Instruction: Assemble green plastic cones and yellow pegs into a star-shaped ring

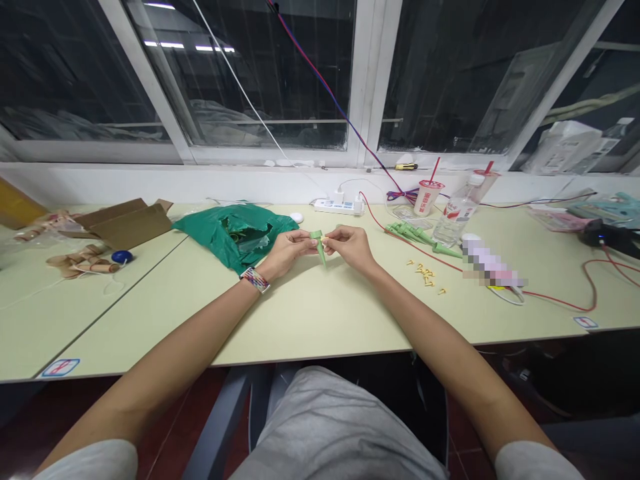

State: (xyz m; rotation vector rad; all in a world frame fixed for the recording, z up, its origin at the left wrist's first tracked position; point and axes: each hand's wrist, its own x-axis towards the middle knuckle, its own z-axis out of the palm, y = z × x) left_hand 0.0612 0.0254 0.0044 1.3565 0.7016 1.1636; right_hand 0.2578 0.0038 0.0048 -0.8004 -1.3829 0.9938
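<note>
The left hand (286, 252) pinched a green cone (319, 247) just above the surface (320, 320), and the right hand (351, 245) held a yellow piece (325, 241) at its wide end. Fitting seemed underway; seating the piece would call for close alignment. Spare cones (417, 235) lay to the right.

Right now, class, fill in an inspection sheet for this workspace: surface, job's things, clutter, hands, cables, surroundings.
Surface: pale green tabletop.
Job's things: green plastic cone; pile of green cones; scattered small yellow pieces.
Clutter: green plastic bag, brown cardboard box, clear plastic bottle, paper cup with red straw.
Hands: left hand and right hand both pinch the cone.
Cables: red cable across the tabletop, white power strip.
Surroundings: dark windows behind.
</note>
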